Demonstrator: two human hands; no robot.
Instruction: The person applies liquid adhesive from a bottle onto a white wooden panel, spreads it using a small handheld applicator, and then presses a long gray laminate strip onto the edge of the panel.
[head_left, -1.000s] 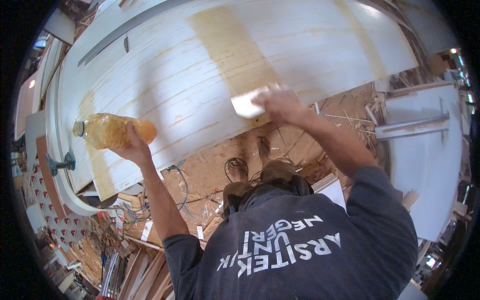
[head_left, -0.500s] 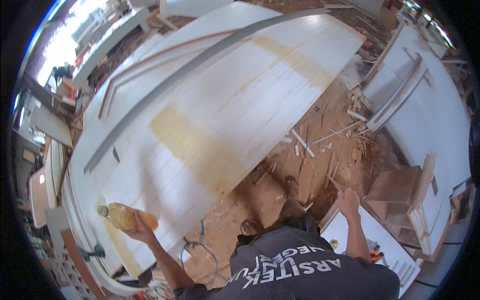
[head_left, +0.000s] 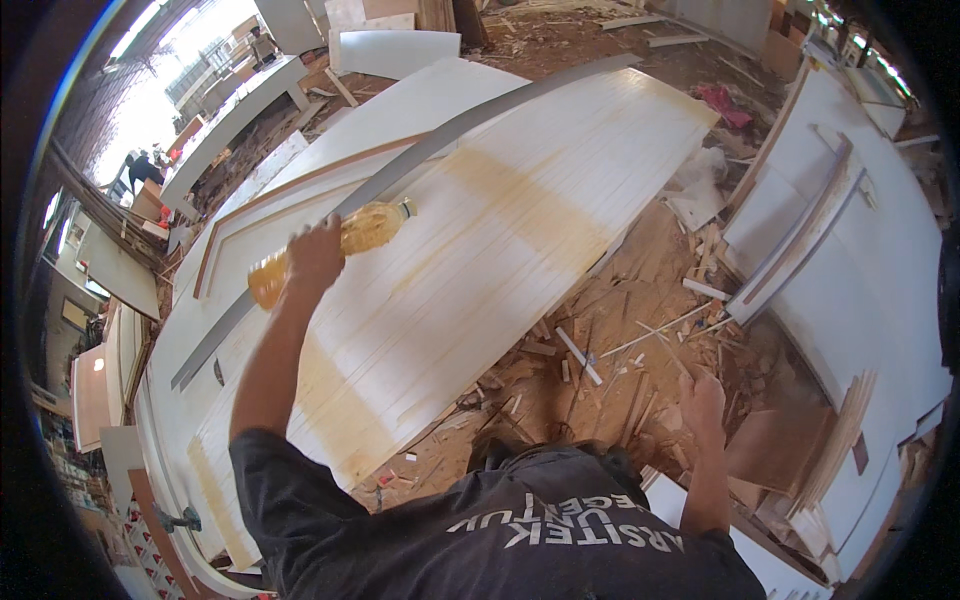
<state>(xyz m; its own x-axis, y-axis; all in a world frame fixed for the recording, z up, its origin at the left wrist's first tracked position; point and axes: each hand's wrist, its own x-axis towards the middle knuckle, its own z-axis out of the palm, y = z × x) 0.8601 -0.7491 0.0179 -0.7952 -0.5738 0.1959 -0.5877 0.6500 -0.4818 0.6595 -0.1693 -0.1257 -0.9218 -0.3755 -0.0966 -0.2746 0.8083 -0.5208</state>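
Note:
My left hand (head_left: 315, 252) is wrapped round a clear plastic bottle (head_left: 372, 228) of amber-yellow liquid. It holds the bottle tilted nearly flat above a long white panel (head_left: 470, 280), the capped-looking end pointing right. Wide yellowish bands (head_left: 535, 205) cross the panel's surface, and thin yellow streaks run between them. Off the panel's right side, my right hand (head_left: 703, 400) is closed round a thin wooden stick (head_left: 674, 350) that points up and left. The lower end of the stick is hidden in the fingers.
A grey strip (head_left: 400, 165) lies along the panel's far side. Wood offcuts (head_left: 580, 355) litter the brown floor. On the right stand white boards (head_left: 800, 240) with a curved piece (head_left: 805, 235) on them and a brown box-like piece (head_left: 775, 450). A white bench (head_left: 235, 115) stands far left.
My left hand has carried the bottle up and rightward over the panel, and its mouth end now points right instead of left. My body has shifted forward; the right hand still holds the stick.

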